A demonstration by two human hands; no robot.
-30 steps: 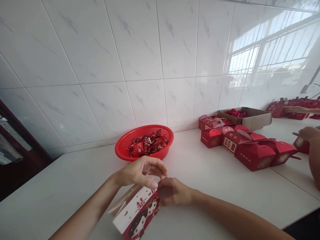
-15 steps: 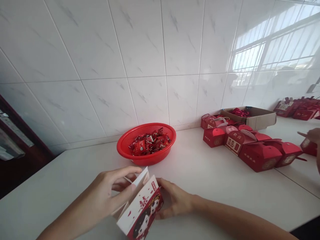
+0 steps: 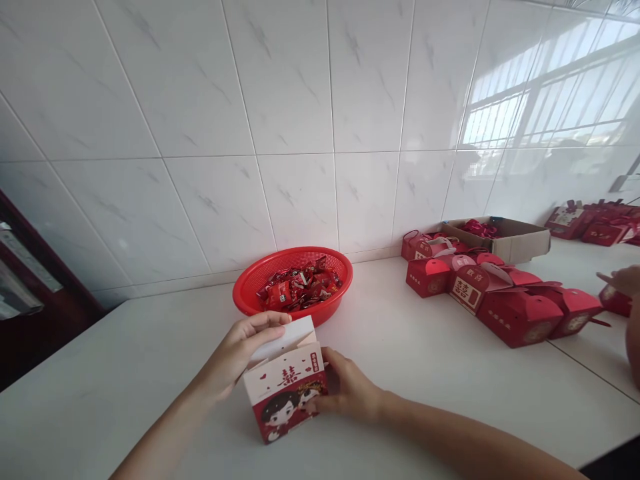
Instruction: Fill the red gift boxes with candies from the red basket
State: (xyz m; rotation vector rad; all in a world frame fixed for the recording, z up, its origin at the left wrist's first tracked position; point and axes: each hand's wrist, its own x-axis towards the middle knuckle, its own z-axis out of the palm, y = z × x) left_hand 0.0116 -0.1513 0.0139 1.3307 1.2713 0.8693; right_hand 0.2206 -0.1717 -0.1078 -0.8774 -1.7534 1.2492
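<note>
A red and white box (image 3: pixel 287 393) printed with two cartoon figures stands on the white table, its top flaps raised and apart. My left hand (image 3: pixel 250 347) pinches the raised back flap from the left. My right hand (image 3: pixel 347 387) grips the box's right side, thumb on the printed front and fingers partly hidden behind it. Just behind the box sits a red plastic basket (image 3: pixel 245 293), holding wrapped red packets (image 3: pixel 300 287).
Several red boxes (image 3: pixel 517 313) stand together at the right, beside a cardboard box (image 3: pixel 530 243) with red ribbon. More red boxes (image 3: pixel 575 220) are at the far right. Another person's hand (image 3: pixel 625 280) shows at the right edge. A tiled wall (image 3: pixel 295 193) borders the table (image 3: pixel 165 353).
The box has turned more upright, its printed front now facing the camera. My left hand has shifted up and right, to the back flap. My right hand stays at the box's side.
</note>
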